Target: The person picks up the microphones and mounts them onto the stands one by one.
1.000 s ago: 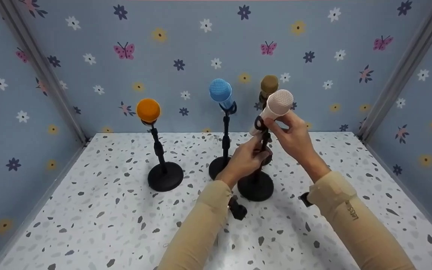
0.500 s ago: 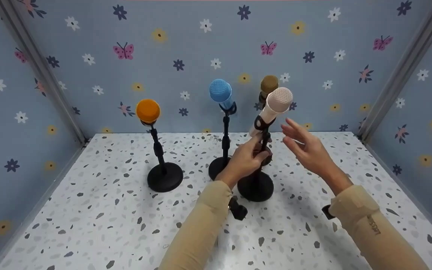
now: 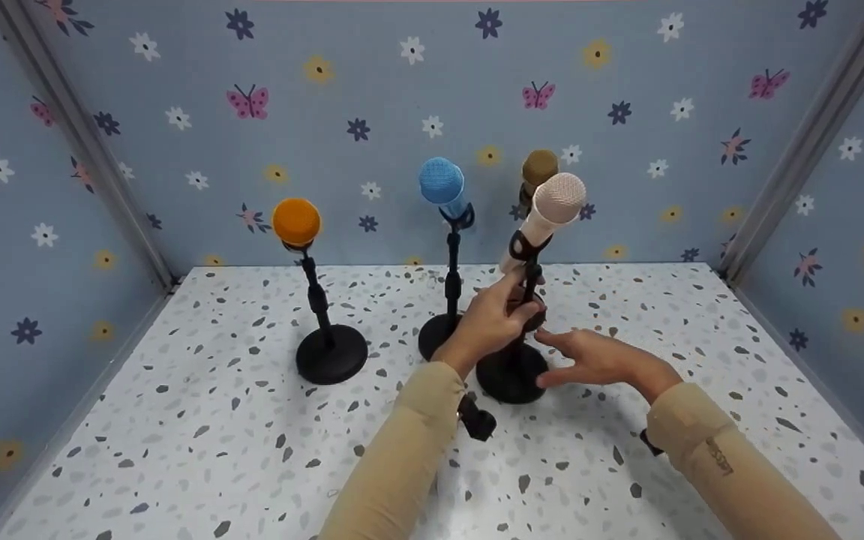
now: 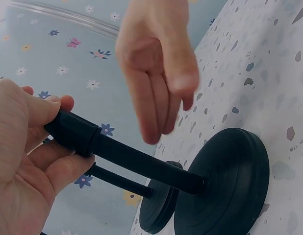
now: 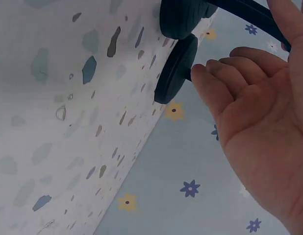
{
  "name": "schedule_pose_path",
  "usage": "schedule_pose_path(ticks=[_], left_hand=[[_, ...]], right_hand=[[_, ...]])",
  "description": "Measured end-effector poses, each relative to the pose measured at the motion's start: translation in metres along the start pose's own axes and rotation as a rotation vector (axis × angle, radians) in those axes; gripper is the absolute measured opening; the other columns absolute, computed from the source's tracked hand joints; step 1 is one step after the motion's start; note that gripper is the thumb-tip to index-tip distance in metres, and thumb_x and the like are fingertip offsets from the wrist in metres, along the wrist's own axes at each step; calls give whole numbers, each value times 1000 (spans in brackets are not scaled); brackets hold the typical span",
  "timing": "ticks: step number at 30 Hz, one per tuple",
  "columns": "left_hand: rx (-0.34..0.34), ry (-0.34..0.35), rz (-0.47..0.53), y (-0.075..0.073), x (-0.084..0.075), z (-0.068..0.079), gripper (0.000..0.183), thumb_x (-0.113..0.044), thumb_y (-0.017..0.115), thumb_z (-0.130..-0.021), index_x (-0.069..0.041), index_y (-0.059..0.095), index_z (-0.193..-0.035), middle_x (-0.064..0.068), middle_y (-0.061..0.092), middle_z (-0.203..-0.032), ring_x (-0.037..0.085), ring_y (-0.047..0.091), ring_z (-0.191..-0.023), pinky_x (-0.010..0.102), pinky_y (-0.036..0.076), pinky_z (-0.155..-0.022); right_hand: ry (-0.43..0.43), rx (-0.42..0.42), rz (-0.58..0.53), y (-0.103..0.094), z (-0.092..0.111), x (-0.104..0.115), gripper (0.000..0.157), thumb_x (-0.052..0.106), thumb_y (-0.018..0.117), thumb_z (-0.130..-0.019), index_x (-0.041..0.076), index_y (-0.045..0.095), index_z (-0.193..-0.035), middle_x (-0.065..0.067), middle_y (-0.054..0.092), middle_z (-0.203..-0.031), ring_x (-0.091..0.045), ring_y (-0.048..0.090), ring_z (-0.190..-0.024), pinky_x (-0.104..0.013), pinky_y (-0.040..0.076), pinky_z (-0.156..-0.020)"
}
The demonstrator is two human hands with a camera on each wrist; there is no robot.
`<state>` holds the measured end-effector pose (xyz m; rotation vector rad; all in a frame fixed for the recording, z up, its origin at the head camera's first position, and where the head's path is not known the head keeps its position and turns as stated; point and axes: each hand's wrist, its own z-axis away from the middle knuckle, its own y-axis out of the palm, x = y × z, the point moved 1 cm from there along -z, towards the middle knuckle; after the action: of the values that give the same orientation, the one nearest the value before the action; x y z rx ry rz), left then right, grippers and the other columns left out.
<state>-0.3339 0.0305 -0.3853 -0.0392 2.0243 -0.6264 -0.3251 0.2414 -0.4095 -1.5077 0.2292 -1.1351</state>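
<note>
Near edge: bare surface (image 3: 199, 465) in front of my arms; wide room to pass.
Left edge: open strip beside the orange microphone stand (image 3: 331, 352).
Middle: blue microphone stand (image 3: 439, 341), brown microphone (image 3: 538, 168) and pink microphone stand (image 3: 511, 371) crowd together; no gap between them.
Right edge: free surface beyond my right hand (image 3: 589, 358).
Back edge: wall (image 3: 402, 90) closes it off.
Overhead: microphone heads block a low pass.

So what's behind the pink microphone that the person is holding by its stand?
Right behind the pink microphone stands a brown microphone on its own stand. Only its head shows; its stand and base are mostly covered by the pink one and the left hand.
</note>
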Motion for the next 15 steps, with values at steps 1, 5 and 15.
schedule_pose_path(ticks=[1,5,15], left_hand=[[-2,1,2,1,0,0,33,-12,64,-101,-17,59,-133,-2,71,-106,9,66,-106,32,49,-99],[-7,1,0,2,1,0,33,-12,65,-100,-18,59,-132,1,71,-110,10,65,-108,32,49,-100],[-14,12,-47,1,1,-1,36,-15,66,-99,-17,58,-134,3,71,-110,13,66,-107,33,49,-99]], right_hand=[[13,11,13,3,-3,1,88,49,71,-92,-4,36,-153,-21,37,-157,-37,55,-129,-53,43,-106],[71,52,88,15,-12,6,80,40,75,-92,-2,42,-152,-19,42,-154,-33,53,-132,-50,44,-106],[47,-3,210,29,-23,15,51,23,80,-89,1,64,-132,-16,65,-129,-30,65,-109,-48,51,-95]])
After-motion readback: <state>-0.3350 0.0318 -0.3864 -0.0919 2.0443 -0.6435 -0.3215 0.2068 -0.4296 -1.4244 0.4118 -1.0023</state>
